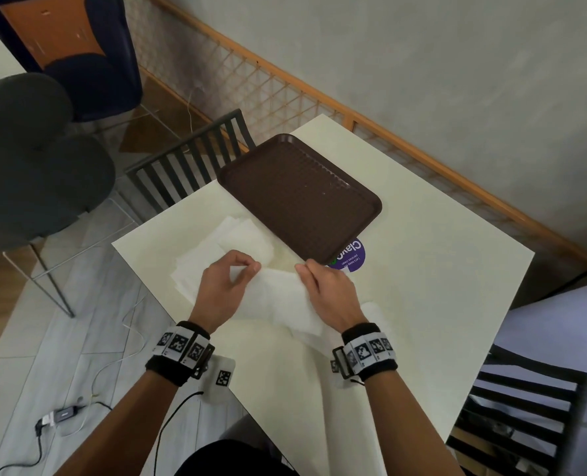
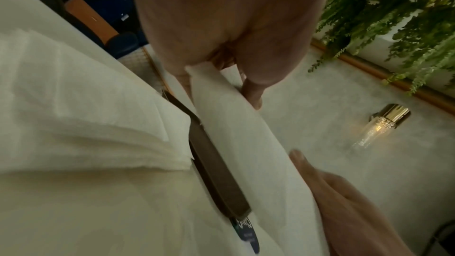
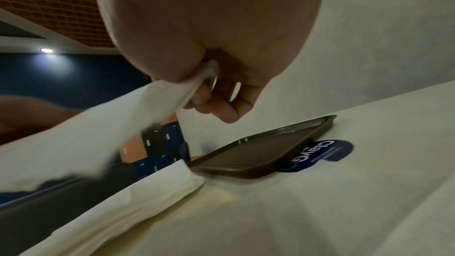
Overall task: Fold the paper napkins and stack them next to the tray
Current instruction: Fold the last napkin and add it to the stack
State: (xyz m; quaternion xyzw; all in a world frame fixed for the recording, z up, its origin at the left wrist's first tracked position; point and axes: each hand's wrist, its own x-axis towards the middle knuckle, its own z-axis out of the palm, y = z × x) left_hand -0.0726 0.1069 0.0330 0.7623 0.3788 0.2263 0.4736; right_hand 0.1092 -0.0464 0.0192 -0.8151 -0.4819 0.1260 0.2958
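A white paper napkin [image 1: 278, 297] is held above the table between both hands, hanging in a shallow sag. My left hand [image 1: 232, 273] pinches its far left corner; the same pinch shows in the left wrist view, napkin [image 2: 236, 135]. My right hand [image 1: 311, 273] pinches the far right corner, with fingers [image 3: 221, 108] curled round the napkin [image 3: 98, 129] edge. A stack of folded white napkins [image 1: 230, 245] lies on the table just left of the empty brown tray [image 1: 298, 194], stack [image 2: 86, 120], stack [image 3: 128, 201], tray [image 3: 258, 153].
The cream table [image 1: 422, 286] carries a purple round sticker [image 1: 352, 257] partly under the tray's near corner. More white paper [image 1: 374, 314] lies under my right wrist. Black slatted chairs [image 1: 189, 159] stand at the far left and near right edges. A cable runs over the floor [image 1: 62, 413].
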